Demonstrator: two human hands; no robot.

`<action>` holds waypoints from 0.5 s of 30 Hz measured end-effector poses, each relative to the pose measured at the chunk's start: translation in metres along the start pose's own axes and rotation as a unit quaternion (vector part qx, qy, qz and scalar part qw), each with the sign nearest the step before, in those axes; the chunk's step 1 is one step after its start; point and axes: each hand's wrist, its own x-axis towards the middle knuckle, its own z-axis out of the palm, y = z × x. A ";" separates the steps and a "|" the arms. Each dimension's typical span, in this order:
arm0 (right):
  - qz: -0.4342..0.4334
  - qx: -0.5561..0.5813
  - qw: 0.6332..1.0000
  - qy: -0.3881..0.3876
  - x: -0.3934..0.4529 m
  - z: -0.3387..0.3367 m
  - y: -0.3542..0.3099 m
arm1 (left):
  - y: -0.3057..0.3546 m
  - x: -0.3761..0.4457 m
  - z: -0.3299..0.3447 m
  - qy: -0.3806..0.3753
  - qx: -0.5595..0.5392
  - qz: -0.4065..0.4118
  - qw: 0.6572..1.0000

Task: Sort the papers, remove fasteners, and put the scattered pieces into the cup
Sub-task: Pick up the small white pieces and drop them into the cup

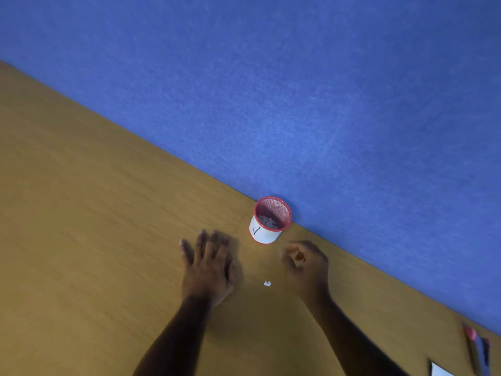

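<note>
The white scrap (267, 283) lies on the table (95, 213) between both hands, nearer the right hand (306, 264), whose grip is pinched, contents unclear; the left hand (208, 267) lies flat, the cup (269, 220) just beyond.

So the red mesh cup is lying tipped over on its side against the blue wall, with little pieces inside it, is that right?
Not quite. In the head view the red mesh cup stands upright on the wooden table, not tipped over. The rest holds: it sits against the blue wall and small pieces lie inside it.
</note>
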 end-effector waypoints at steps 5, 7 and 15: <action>0.017 -0.037 0.992 -0.119 -0.052 0.011 0.025 | 0.000 0.000 0.001 -0.004 0.000 -0.004 1.000; 0.018 -0.043 0.990 -0.132 -0.058 0.012 0.025 | 0.000 -0.001 0.001 -0.003 -0.001 -0.004 1.000; 0.066 -0.070 0.989 -0.113 -0.061 0.022 0.016 | 0.001 0.000 0.000 0.001 -0.008 -0.004 1.000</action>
